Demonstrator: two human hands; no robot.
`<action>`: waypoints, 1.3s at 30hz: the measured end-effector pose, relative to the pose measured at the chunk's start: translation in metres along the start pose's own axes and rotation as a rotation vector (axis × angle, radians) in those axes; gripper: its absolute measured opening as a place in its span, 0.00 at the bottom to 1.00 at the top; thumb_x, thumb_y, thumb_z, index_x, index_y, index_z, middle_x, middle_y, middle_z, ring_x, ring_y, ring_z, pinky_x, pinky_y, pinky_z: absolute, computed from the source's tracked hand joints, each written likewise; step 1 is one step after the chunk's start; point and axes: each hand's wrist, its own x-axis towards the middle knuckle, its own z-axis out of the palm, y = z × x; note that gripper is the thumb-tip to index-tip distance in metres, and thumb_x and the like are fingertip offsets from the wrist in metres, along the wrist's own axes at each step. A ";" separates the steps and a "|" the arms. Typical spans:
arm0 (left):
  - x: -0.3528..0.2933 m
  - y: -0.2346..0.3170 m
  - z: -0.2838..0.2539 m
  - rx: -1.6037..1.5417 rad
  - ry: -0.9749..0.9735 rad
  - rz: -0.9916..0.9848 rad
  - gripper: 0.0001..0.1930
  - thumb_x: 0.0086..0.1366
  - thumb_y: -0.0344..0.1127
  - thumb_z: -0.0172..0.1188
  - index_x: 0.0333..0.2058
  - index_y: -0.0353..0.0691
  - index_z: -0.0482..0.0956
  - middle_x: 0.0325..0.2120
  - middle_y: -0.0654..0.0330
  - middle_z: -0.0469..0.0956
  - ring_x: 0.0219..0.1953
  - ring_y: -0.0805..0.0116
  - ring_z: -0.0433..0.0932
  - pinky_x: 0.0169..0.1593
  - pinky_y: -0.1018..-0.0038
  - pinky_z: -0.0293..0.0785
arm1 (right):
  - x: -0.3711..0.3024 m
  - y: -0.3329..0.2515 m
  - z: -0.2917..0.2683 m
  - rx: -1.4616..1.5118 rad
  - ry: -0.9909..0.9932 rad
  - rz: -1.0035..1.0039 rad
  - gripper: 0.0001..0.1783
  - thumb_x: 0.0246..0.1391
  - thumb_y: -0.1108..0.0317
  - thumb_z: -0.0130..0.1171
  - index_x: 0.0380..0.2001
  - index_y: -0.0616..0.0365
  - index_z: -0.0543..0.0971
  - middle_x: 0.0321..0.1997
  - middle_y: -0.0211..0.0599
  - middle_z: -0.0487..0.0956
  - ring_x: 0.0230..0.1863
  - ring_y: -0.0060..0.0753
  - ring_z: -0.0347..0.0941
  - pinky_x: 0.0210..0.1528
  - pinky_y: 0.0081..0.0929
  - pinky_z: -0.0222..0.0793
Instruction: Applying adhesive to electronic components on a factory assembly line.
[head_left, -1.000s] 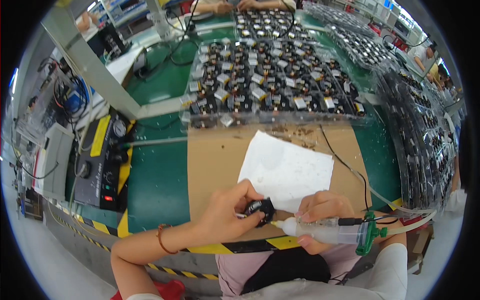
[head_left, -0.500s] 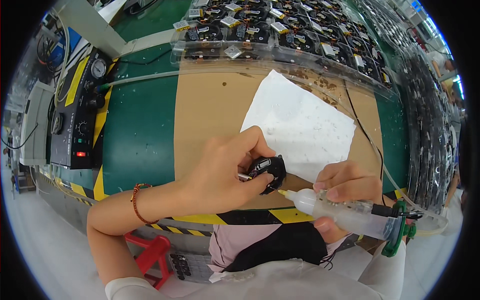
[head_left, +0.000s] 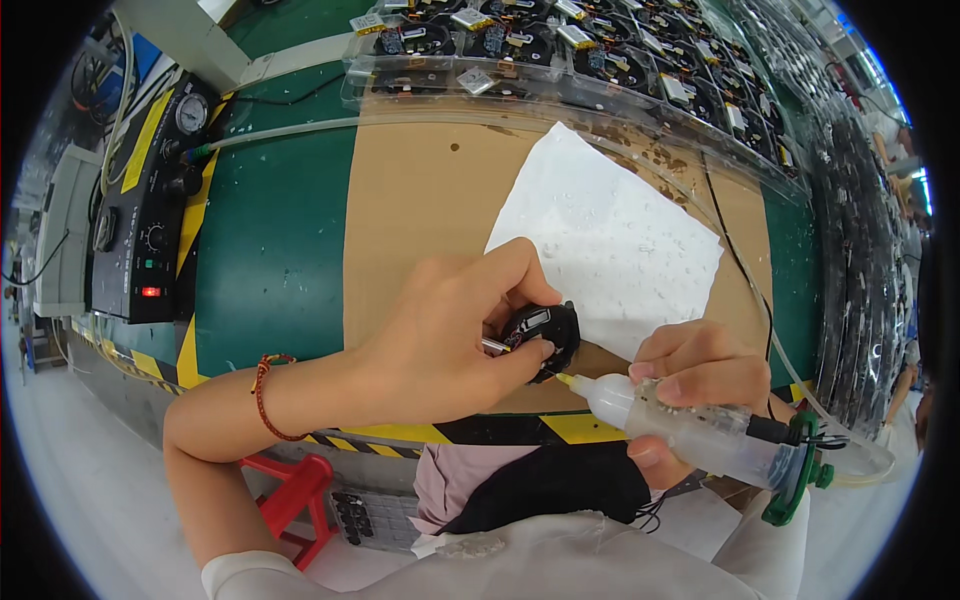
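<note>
Between the thumb and fingers of my left hand (head_left: 465, 340) is a small round black electronic housing (head_left: 560, 328), tilted up above the table. Part of a silvery piece shows beside it, under my fingers. My right hand (head_left: 695, 385) grips a clear glue-dispensing syringe (head_left: 690, 430) with pale contents and a green cap at its rear. Its yellowish nozzle tip (head_left: 566, 379) points left, right at the housing's lower edge; whether it touches cannot be made out. Beyond both hands lies a white paper sheet (head_left: 610, 240) dotted with clear droplets.
Clear trays (head_left: 600, 85) of black housings with small silvery battery packs stand at the back. A black dispenser controller (head_left: 140, 235) with a gauge stands at left. An air hose (head_left: 290, 133) and a thin black cable (head_left: 735, 240) cross the table. A red stool (head_left: 295, 500) is below.
The syringe nozzle and the housing have come closer together, and the tip is now at the housing's lower edge. My view has shifted slightly. Both grips stay the same.
</note>
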 end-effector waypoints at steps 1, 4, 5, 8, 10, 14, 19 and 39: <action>-0.001 -0.001 -0.001 0.011 0.002 -0.009 0.12 0.48 0.19 0.57 0.32 0.32 0.65 0.18 0.61 0.73 0.22 0.83 0.72 0.22 0.87 0.65 | 0.001 0.002 0.001 0.005 -0.012 0.002 0.24 0.32 0.69 0.65 0.32 0.60 0.63 0.25 0.36 0.63 0.22 0.29 0.63 0.26 0.25 0.71; -0.007 -0.008 -0.002 -0.014 0.041 -0.012 0.12 0.48 0.19 0.57 0.32 0.32 0.65 0.18 0.61 0.73 0.22 0.83 0.71 0.21 0.87 0.64 | 0.003 0.007 0.006 0.022 -0.021 -0.009 0.24 0.32 0.70 0.65 0.32 0.60 0.63 0.25 0.36 0.63 0.22 0.30 0.63 0.25 0.25 0.71; -0.009 -0.008 -0.003 -0.011 0.050 -0.019 0.12 0.48 0.19 0.57 0.32 0.32 0.65 0.18 0.61 0.73 0.22 0.83 0.71 0.21 0.87 0.64 | 0.003 0.010 0.009 0.027 -0.016 -0.020 0.24 0.32 0.70 0.65 0.32 0.61 0.63 0.25 0.36 0.63 0.22 0.30 0.64 0.25 0.25 0.71; -0.001 0.002 0.000 0.031 -0.003 0.003 0.12 0.48 0.19 0.57 0.32 0.32 0.65 0.18 0.61 0.73 0.22 0.84 0.71 0.21 0.87 0.63 | 0.001 -0.003 0.000 -0.033 0.014 -0.027 0.23 0.32 0.70 0.65 0.31 0.62 0.63 0.25 0.35 0.63 0.23 0.31 0.64 0.25 0.25 0.71; 0.000 -0.003 0.001 -0.014 0.017 0.010 0.12 0.48 0.19 0.57 0.31 0.32 0.65 0.18 0.62 0.73 0.22 0.84 0.71 0.21 0.88 0.63 | 0.001 -0.001 0.000 -0.042 0.004 -0.033 0.22 0.32 0.70 0.64 0.30 0.62 0.63 0.25 0.35 0.63 0.23 0.31 0.65 0.25 0.25 0.71; -0.006 -0.004 -0.001 0.008 0.042 0.018 0.12 0.48 0.19 0.58 0.31 0.32 0.65 0.17 0.62 0.73 0.21 0.85 0.70 0.21 0.88 0.62 | 0.005 0.004 0.004 -0.038 -0.022 -0.081 0.20 0.33 0.70 0.64 0.28 0.62 0.64 0.25 0.35 0.64 0.22 0.31 0.65 0.25 0.24 0.71; -0.002 -0.001 -0.001 0.035 0.011 -0.007 0.13 0.48 0.20 0.58 0.31 0.32 0.65 0.16 0.63 0.72 0.21 0.85 0.70 0.21 0.88 0.62 | 0.004 0.000 0.000 -0.071 -0.040 -0.025 0.22 0.32 0.69 0.64 0.29 0.61 0.64 0.24 0.35 0.64 0.23 0.31 0.66 0.24 0.23 0.70; -0.003 -0.002 -0.001 0.014 0.008 -0.029 0.13 0.48 0.19 0.58 0.32 0.32 0.65 0.20 0.61 0.74 0.25 0.83 0.72 0.23 0.87 0.65 | 0.001 0.001 -0.001 -0.060 -0.005 0.008 0.24 0.32 0.67 0.65 0.31 0.59 0.63 0.24 0.35 0.63 0.23 0.29 0.66 0.25 0.21 0.69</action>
